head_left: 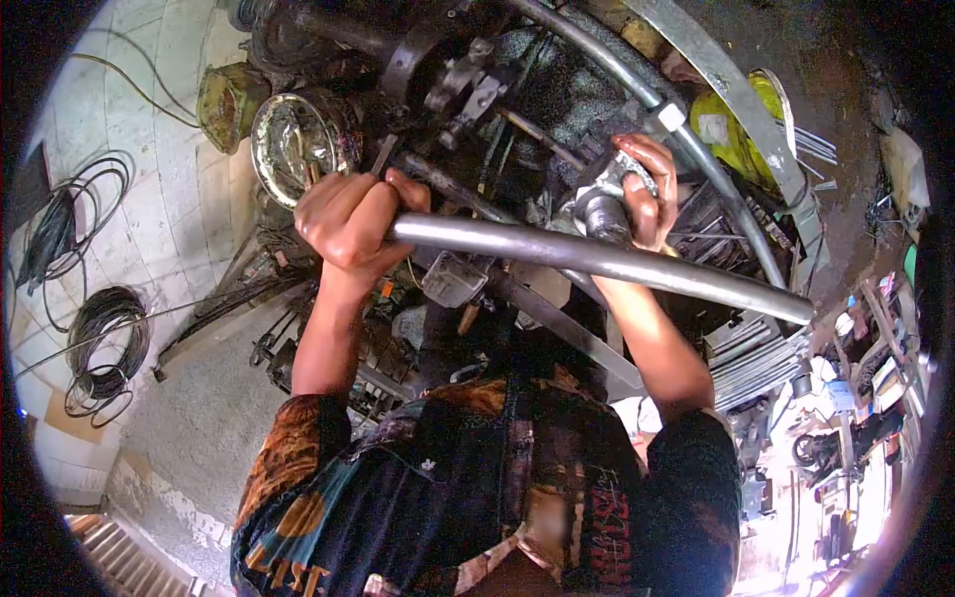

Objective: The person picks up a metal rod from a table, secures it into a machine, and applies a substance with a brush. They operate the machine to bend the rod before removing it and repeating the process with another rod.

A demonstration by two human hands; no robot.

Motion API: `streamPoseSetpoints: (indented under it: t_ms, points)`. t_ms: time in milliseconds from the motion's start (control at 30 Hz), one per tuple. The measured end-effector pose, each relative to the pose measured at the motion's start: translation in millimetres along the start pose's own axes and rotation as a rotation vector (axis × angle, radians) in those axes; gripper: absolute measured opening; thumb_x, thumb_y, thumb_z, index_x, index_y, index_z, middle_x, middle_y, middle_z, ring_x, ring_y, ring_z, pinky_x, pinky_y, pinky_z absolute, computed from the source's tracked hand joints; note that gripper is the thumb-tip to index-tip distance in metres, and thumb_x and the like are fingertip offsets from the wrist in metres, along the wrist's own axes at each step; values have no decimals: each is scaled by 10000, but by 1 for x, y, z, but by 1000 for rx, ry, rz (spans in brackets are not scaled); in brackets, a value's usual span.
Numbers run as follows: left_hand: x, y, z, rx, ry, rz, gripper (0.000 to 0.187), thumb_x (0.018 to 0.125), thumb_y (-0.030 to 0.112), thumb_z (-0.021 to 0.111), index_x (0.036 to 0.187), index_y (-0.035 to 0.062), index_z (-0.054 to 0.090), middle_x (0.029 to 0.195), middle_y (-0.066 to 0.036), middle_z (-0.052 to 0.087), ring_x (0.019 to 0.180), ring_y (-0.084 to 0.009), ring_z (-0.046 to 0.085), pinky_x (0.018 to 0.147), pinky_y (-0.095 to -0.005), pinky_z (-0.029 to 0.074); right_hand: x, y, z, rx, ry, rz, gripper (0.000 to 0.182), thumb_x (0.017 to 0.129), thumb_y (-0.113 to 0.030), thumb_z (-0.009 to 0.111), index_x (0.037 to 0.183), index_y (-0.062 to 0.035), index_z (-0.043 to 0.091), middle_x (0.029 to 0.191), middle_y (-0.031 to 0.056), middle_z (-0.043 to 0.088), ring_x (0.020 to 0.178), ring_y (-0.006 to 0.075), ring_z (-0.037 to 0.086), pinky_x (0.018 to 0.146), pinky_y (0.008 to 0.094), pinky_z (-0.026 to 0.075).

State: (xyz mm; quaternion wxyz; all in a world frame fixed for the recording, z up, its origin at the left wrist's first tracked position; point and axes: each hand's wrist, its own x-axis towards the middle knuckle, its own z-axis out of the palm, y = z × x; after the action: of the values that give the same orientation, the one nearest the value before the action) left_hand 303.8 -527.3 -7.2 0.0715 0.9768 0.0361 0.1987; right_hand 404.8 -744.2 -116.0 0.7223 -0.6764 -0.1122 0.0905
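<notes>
My left hand point(348, 219) is closed in a fist around the near end of a long, smooth metal bar point(597, 257). The bar slants down to the right, passing in front of my right forearm. A short, narrow metal piece point(384, 154) sticks up beside the left fist; its lower part is hidden. My right hand point(652, 189) curls its fingers round a greasy metal block point(607, 179), just above a ridged, thread-like cylinder point(603, 213). A thin rod point(537, 134) runs up and left from that block towards dark machinery point(468, 85).
A round, shiny metal dish point(293, 149) stands left of the machine. Coiled cables point(109, 338) lie on the pale tiles. A curved pipe point(716, 174) and a yellow container point(741, 134) are at the right. Stacked metal rods point(751, 363) and clutter lie lower right.
</notes>
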Motion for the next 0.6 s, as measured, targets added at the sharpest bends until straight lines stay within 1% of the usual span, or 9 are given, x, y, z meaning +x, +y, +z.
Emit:
streamPoseSetpoints:
  t_ms: [133,167,267,333,400,467,533,567,600]
  points:
    - [2,0,2,2,10,1,360,702,15,662,506,105,373,456,-44,387,366,-187,385,384,-312,311,1,-4,4,-20,32,-8,353,875,-230,451,1014,55,608,1087,172,614,1082,276,542,993,400,370]
    - [3,1,0,-19,0,-10,372,711,45,693,517,103,382,457,-47,397,370,-192,404,394,-311,328,0,-3,6,11,48,-16,310,844,-208,485,1005,23,613,1080,137,610,1081,247,534,987,387,382]
    - [7,7,-6,-49,-1,-18,230,647,131,753,589,128,530,506,-27,495,429,-194,514,433,-311,390,1,-10,9,55,83,43,292,839,-173,466,998,22,614,1066,129,611,1079,233,535,985,365,380]
    - [2,6,-7,-34,-60,-38,158,593,158,748,655,159,603,557,-7,555,487,-192,571,471,-328,436,1,-7,11,92,105,-15,285,847,-162,450,998,20,609,1056,125,611,1049,219,547,975,344,383]
    - [1,6,-8,-77,-85,-58,143,589,145,743,674,158,630,569,-14,574,510,-208,593,495,-340,455,-1,-3,14,179,124,63,272,856,-141,439,1008,17,601,1058,121,611,1045,211,549,970,338,387]
    - [-1,11,-11,-62,-110,-104,138,586,131,730,704,161,662,590,-28,598,553,-226,620,528,-363,477,0,-1,14,80,112,10,267,885,-122,428,1054,11,586,1073,122,603,1042,210,545,966,348,392]
    - [-4,10,-11,-68,-147,-140,127,609,151,716,732,160,687,639,-50,628,603,-253,643,566,-388,503,1,20,15,-4,234,-30,285,904,-120,421,1095,13,586,1111,97,606,1041,193,552,968,329,395]
    - [-4,11,-12,-31,-180,-155,125,624,164,708,746,153,688,667,-63,639,630,-265,651,585,-399,513,0,23,11,-100,237,-40,278,941,-170,445,1113,5,576,1140,140,568,1053,241,538,966,377,393]
    - [-6,11,-11,7,-214,-172,126,639,178,699,761,146,688,696,-76,651,658,-277,659,604,-411,523,0,13,7,-93,228,74,300,940,-187,494,1148,18,566,1183,177,548,1105,293,510,1001,402,359]
